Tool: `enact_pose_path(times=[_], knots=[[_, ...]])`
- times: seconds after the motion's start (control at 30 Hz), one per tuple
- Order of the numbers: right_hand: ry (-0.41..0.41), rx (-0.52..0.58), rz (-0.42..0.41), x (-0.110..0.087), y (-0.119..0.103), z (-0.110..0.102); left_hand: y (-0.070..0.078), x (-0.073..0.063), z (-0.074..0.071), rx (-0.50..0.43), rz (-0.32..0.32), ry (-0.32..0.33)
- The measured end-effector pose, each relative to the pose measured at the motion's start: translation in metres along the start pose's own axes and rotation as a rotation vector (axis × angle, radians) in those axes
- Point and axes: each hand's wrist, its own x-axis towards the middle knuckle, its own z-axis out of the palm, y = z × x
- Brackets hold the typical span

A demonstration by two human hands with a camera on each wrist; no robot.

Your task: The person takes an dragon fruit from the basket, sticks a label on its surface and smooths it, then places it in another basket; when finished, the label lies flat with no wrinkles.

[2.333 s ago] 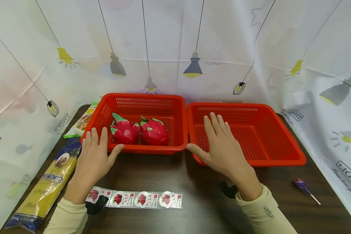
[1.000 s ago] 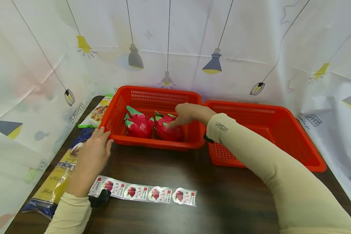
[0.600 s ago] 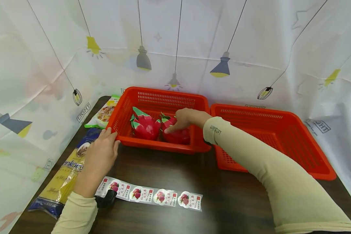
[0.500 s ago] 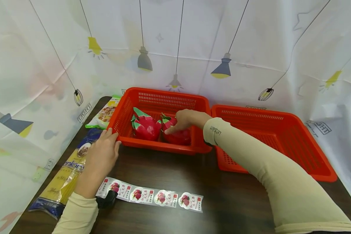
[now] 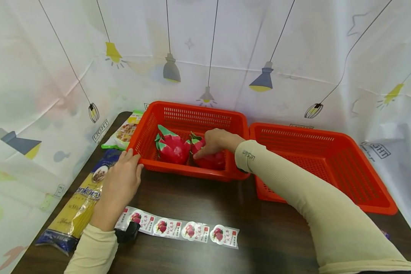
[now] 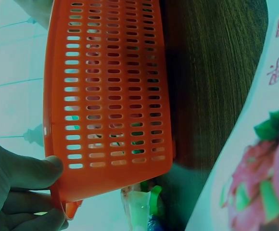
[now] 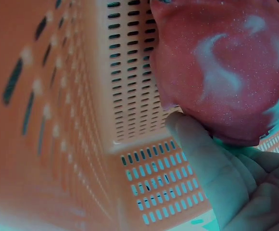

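Read from left to right on my remote feed: a bag of pasta (image 5: 77,209) lies slantwise at the lower left of the frame, with a food packet (image 5: 125,131) above it. Beside them, the left hand (image 5: 121,182) pinches the left basket (image 5: 188,172) at its lower-left corner. Inside, just left of the frame's centre, I see the left dragon fruit (image 5: 174,148) and, close on its right, the right dragon fruit (image 5: 210,160). The latter is the key element: its long axis runs from leafy tip, upper left, to rounded body, lower right, and it lies directly under the right hand (image 5: 217,140), much the nearer of the two. I judge those fingers curled round it, thumb on the left side; the fingertips behind are hidden. A strip of stickers (image 5: 181,229) occupies the lower centre; the right basket (image 5: 356,171) fills the right.
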Motion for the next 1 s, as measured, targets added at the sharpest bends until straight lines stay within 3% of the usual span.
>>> enact_pose_path(times=[0.57, 1.0], knots=[[0.043, 0.025, -0.003, -0.011, 0.003, -0.005, 0.003, 0.000, -0.001, -0.009, 0.004, 0.014], [0.107, 0.049, -0.075, -0.017, 0.011, -0.009, 0.001, -0.001, 0.002, -0.013, 0.004, 0.030]])
